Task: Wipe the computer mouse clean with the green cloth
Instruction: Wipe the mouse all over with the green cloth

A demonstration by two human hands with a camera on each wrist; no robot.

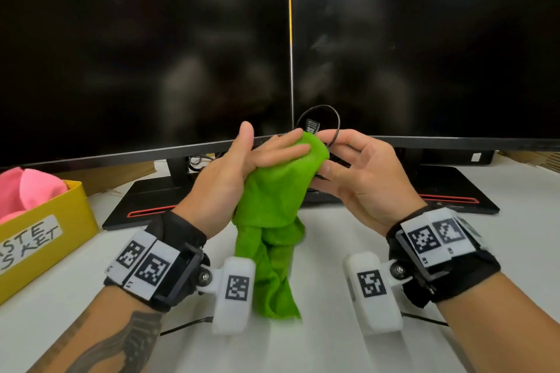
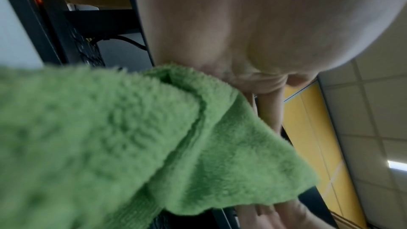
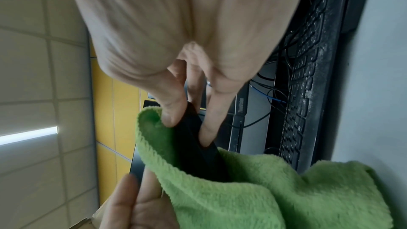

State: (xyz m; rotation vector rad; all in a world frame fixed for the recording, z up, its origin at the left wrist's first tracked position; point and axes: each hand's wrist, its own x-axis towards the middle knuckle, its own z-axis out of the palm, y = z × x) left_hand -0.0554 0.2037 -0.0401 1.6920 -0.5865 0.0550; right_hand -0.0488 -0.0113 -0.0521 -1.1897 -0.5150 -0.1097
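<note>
I hold the green cloth point(image 1: 272, 191) up in front of the monitors, draped over the computer mouse. The head view hides the mouse under the cloth. Its black cable point(image 1: 336, 121) loops above with a small tag. My left hand point(image 1: 275, 142) lays its fingers flat over the cloth and presses it on the mouse, thumb raised. My right hand point(image 1: 333, 157) holds the mouse from the right. In the right wrist view thumb and finger point(image 3: 189, 128) pinch the black mouse point(image 3: 198, 145), half wrapped by the cloth point(image 3: 264, 189). The left wrist view is filled with cloth point(image 2: 132, 137).
Two dark monitors point(image 1: 151, 54) stand close behind on black stands with red trim point(image 1: 145, 209). A yellow waste basket box point(image 1: 45, 230) with pink cloths sits at the left. A black keyboard point(image 3: 304, 93) lies under the monitors. The white desk point(image 1: 318, 342) lies below my hands.
</note>
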